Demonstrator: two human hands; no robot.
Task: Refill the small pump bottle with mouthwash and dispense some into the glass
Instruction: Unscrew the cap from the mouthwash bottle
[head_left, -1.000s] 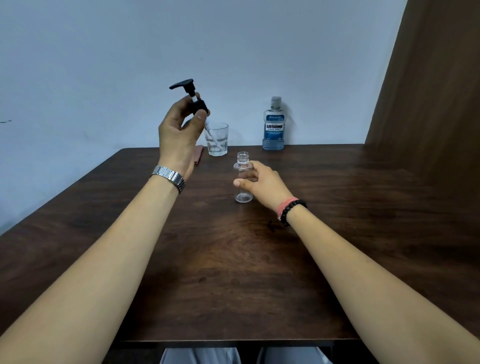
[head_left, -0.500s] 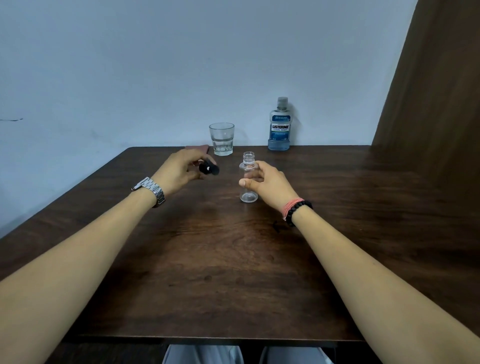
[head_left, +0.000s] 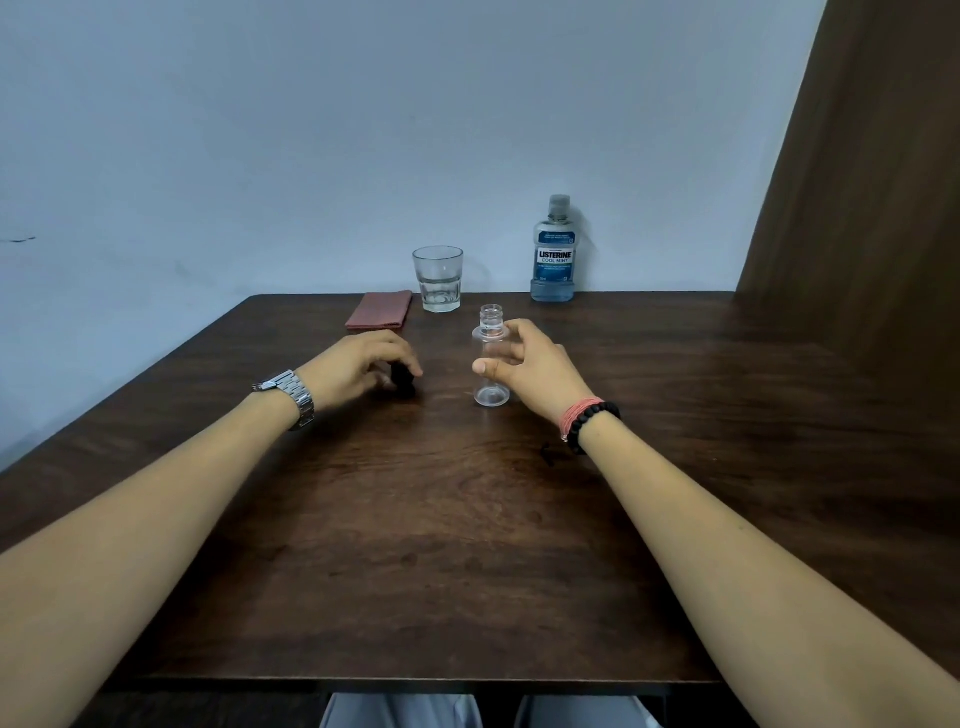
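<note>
Left hand (head_left: 358, 364), a steel watch (head_left: 288, 396) on its wrist, lies low on the dark wooden table (head_left: 415, 545) with its fingers curled over the black pump cap (head_left: 402, 383); most of the cap is hidden beneath them, and it sits at or just on the tabletop, though whether the fingers truly grip it or only cover it is hard to tell. Behind that hand, toward the far edge, a folded reddish cloth (head_left: 379, 310) lies flat. Just right of the cloth stands a clear drinking glass (head_left: 439, 279), upright, with no liquid that can be made out. Nearer and further right, the small clear pump bottle (head_left: 489, 364) stands upright on the table with its threaded neck open and no cap on it; it looks empty. Right hand (head_left: 530, 366), with a pink band and black bead bracelet (head_left: 589, 423) at the wrist, has thumb and fingers wrapped around the bottle's body from the right side, steadying it. Further back and to the right, against the pale wall, stands the blue Listerine mouthwash bottle (head_left: 555, 254), cap on, well apart from both hands. Light trousers show below the table's near edge.
</note>
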